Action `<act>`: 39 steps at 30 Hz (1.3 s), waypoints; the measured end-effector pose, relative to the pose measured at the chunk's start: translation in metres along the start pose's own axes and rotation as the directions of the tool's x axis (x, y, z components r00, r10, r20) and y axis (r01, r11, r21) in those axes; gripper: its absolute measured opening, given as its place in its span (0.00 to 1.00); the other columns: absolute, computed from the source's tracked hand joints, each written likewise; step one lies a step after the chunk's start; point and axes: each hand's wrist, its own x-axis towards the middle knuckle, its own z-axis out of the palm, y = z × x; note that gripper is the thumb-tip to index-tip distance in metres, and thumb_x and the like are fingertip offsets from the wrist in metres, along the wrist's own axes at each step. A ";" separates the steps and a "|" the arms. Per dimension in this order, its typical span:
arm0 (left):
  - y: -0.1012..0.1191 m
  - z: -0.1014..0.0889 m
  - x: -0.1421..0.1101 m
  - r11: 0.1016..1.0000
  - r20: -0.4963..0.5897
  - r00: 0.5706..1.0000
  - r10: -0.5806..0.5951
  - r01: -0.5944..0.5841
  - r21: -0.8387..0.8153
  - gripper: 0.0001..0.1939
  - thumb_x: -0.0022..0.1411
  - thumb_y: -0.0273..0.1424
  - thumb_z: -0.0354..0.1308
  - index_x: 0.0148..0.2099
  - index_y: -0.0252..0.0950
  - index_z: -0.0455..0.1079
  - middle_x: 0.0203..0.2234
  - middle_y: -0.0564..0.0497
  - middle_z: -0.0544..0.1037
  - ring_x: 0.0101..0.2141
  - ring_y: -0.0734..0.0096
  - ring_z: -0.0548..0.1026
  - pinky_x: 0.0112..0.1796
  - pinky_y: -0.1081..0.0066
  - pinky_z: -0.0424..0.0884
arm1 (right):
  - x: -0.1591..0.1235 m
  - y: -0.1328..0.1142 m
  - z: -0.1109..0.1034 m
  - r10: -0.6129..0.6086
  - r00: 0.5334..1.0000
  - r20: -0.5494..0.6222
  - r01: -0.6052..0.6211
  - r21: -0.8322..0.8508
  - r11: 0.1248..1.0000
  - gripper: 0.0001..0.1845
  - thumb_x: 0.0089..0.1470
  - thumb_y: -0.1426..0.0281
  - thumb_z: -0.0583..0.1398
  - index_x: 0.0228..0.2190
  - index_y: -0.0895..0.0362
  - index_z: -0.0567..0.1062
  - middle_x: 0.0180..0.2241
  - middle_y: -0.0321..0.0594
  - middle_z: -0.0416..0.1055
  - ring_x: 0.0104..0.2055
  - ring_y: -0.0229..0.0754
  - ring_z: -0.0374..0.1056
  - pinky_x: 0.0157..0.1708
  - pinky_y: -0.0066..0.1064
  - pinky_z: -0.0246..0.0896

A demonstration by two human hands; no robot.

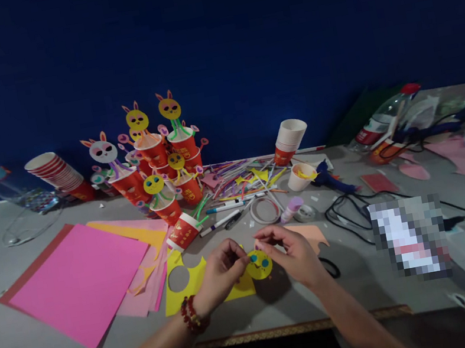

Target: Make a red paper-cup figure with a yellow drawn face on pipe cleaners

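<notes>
Forearms [361,319] are flanking a yellow paper face [259,266], left hand [223,271] pinching it.
Right hand [294,253] is curling narrow, hold unclear; the light paper face is probably creasing easily, favouring edge grips.

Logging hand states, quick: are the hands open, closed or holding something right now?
Left hand: closed, pinching the round yellow paper face.
Right hand: at the face's edge; open or closed on it cannot be told.

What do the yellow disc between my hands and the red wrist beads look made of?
Yellow disc: likely matte paper or thin card, being flat without glare. Wrist beads: perhaps polished, rounded segments showing; wood, plastic or stone unclear.
</notes>
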 end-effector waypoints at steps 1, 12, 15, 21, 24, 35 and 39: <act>0.000 0.000 0.000 1.000 -0.001 1.000 0.000 0.000 0.000 0.17 0.58 0.43 0.65 0.34 0.36 0.66 0.24 0.56 0.69 0.20 0.80 0.66 0.21 0.78 0.66 | 0.000 0.000 0.000 0.000 1.000 0.000 0.000 0.000 1.000 0.09 0.57 0.64 0.62 0.37 0.55 0.79 0.32 0.41 0.80 0.35 0.44 0.75 0.37 0.33 0.71; 0.000 0.000 0.000 1.000 -0.008 1.000 -0.002 0.002 -0.006 0.17 0.59 0.42 0.64 0.34 0.36 0.65 0.23 0.57 0.68 0.20 0.80 0.65 0.21 0.78 0.68 | -0.002 -0.001 -0.001 0.002 1.000 0.028 -0.003 0.030 1.000 0.10 0.57 0.65 0.62 0.40 0.55 0.77 0.34 0.41 0.79 0.37 0.44 0.75 0.39 0.33 0.70; 0.000 0.000 0.001 1.000 -0.009 1.000 0.011 -0.012 -0.018 0.17 0.59 0.43 0.65 0.34 0.36 0.65 0.23 0.57 0.67 0.20 0.79 0.65 0.21 0.78 0.68 | -0.002 -0.001 0.000 -0.006 0.998 0.058 0.003 0.044 0.999 0.11 0.56 0.67 0.63 0.42 0.55 0.76 0.35 0.40 0.78 0.36 0.43 0.74 0.39 0.33 0.70; -0.001 0.000 0.001 1.000 0.004 1.000 0.018 -0.018 0.002 0.17 0.60 0.43 0.64 0.34 0.36 0.65 0.23 0.57 0.67 0.19 0.79 0.65 0.20 0.78 0.66 | -0.002 0.001 0.002 0.014 0.998 0.060 -0.017 0.047 0.999 0.14 0.55 0.68 0.62 0.44 0.55 0.74 0.34 0.39 0.77 0.36 0.42 0.73 0.40 0.34 0.70; -0.002 0.000 0.001 1.000 0.000 1.000 0.022 -0.022 -0.006 0.17 0.60 0.42 0.64 0.34 0.36 0.65 0.23 0.57 0.67 0.19 0.79 0.65 0.20 0.78 0.66 | -0.002 0.004 0.002 0.022 0.998 0.055 -0.024 0.044 0.999 0.15 0.55 0.67 0.62 0.45 0.55 0.74 0.34 0.39 0.77 0.37 0.43 0.73 0.40 0.34 0.69; -0.002 0.001 0.001 0.999 -0.012 0.999 0.043 -0.043 -0.013 0.15 0.59 0.41 0.65 0.33 0.36 0.66 0.23 0.56 0.68 0.19 0.79 0.64 0.20 0.78 0.65 | -0.003 0.004 0.000 0.017 0.999 0.047 -0.018 0.028 0.999 0.17 0.55 0.67 0.63 0.48 0.54 0.74 0.34 0.38 0.79 0.38 0.44 0.75 0.41 0.34 0.69; 0.000 0.001 0.001 0.999 -0.015 1.000 0.021 -0.022 -0.039 0.16 0.59 0.42 0.65 0.33 0.36 0.66 0.23 0.56 0.68 0.19 0.78 0.65 0.19 0.77 0.65 | -0.004 0.002 -0.003 0.027 0.999 0.034 -0.030 0.072 0.997 0.16 0.59 0.63 0.61 0.47 0.55 0.74 0.41 0.43 0.80 0.41 0.45 0.75 0.42 0.34 0.70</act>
